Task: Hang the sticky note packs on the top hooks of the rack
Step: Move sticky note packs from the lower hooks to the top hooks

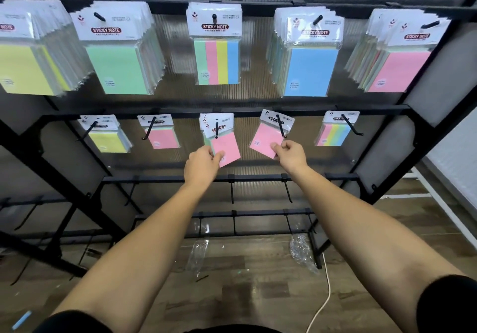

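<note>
On the second rail of the rack (402,109), we have both hands on pink packs that hang from the lower hooks. Our left hand (204,163), toward 11 o'clock from our chest, pinches the bottom edge of the front pink pack (225,149) on the centre hook (216,129), with more packs stacked behind it. Our right hand (290,154), at about 1 o'clock, pinches the lower corner of a tilted pink pack (267,139) on the next hook (280,126) to the right. Up at 12 o'clock, the top hooks carry thick bundles of yellow, green, blue and pink packs, and the multicolour pack (215,45) in the middle hangs in a thinner stack. We judge the step to be pulling these two packs off for lifting to the top row. Because we hold them low, a pull at an angle could snag or tear the header hole on the hook tip, or drag off the packs behind the left one. A corner pinch could also slip, dropping a pack onto the floor (258,281) among the clear wrappers (300,252).
</note>
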Motion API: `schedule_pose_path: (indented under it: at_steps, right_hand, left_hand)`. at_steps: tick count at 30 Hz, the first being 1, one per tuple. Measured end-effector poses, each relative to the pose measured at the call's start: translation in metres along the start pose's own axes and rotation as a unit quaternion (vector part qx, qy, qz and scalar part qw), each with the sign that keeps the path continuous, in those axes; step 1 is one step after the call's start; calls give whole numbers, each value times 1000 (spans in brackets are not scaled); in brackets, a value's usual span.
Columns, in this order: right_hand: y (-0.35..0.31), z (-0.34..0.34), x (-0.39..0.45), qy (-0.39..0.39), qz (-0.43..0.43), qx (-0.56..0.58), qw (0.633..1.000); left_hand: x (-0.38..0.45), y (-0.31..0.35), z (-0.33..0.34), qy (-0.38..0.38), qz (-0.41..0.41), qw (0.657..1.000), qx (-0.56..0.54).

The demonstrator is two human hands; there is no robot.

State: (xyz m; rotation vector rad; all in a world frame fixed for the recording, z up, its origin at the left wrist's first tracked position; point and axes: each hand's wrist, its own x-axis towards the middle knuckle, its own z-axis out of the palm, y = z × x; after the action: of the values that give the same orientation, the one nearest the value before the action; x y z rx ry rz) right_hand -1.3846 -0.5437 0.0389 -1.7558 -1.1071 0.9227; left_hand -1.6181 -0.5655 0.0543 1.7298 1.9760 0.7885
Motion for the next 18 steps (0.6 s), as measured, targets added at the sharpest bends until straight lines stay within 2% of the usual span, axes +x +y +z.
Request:
schedule_pose_path:
  at_steps: [11,18]
  right_hand:
    - [3,-23,-66,64,-94,-94,989]
    - [21,-42,-121,57,-133,-45,988]
  left_hand:
    - [-61,7,-10,35,14,998,-45]
    - [-108,-1,-18,28,50,993,-106]
